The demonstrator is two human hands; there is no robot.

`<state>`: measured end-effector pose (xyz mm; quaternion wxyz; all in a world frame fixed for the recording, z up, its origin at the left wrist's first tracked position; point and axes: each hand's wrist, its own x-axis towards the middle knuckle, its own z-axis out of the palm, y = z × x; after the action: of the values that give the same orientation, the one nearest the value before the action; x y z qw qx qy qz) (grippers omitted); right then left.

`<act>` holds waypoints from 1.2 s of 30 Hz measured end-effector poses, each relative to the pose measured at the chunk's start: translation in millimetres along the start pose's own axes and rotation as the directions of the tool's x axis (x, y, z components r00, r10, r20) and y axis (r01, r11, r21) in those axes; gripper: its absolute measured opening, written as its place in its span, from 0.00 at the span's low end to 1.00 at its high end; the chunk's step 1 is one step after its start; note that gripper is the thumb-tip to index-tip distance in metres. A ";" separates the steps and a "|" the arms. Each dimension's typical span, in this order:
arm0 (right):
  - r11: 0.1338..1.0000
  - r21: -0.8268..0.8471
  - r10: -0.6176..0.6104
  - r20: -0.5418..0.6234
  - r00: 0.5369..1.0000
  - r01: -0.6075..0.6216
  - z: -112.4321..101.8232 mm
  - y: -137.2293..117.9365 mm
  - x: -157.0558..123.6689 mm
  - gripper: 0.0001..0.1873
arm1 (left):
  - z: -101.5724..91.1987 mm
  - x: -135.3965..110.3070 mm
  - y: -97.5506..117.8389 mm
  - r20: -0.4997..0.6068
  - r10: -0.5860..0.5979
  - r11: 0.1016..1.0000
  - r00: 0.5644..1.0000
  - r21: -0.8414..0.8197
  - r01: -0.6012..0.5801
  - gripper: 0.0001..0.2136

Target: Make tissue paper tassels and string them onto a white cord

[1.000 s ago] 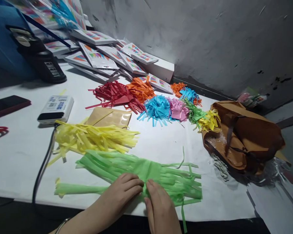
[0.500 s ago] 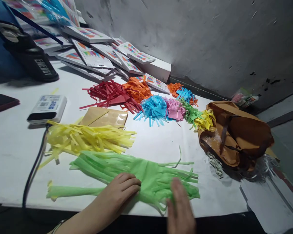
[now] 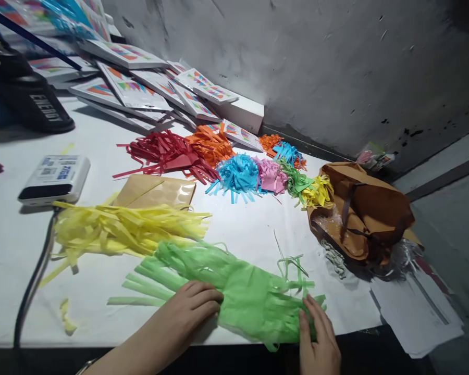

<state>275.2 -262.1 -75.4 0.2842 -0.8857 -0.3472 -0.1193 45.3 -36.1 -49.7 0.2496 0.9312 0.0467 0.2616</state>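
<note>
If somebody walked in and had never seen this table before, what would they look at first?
Probably the bright green fringed sheet at the front of the white table, with the left hand and the right hand on it. Behind it, colourful bunches run from the red bunch on the left to the small yellow bunch by the brown bag.

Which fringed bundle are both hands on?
The large, spread-out green bundle: it alone lies under the left hand and right hand. The small green bundle lies farther back, between the pink bundle and a small yellow bundle.
</note>
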 end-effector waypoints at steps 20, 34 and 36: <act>0.674 0.439 -0.679 0.049 0.733 0.595 35.6 -108.0 -0.4 0.15 | -0.2 -21.9 14.8 -0.065 -0.197 0.965 0.978 0.162 0.205 0.09; 0.902 0.030 -0.431 0.148 0.890 0.431 55.8 -125.3 43.3 0.14 | -8.7 43.6 -28.7 0.117 -0.559 0.767 0.821 0.450 0.458 0.07; 0.873 0.055 -0.488 0.120 0.864 0.485 53.2 -129.2 43.5 0.08 | -5.9 45.0 -31.9 0.116 -0.566 0.758 0.816 0.463 0.460 0.06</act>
<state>219.5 -130.0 -46.4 0.2319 -0.7720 -0.5783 -0.1254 82.3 4.2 -40.1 0.1127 0.9380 0.3244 0.0478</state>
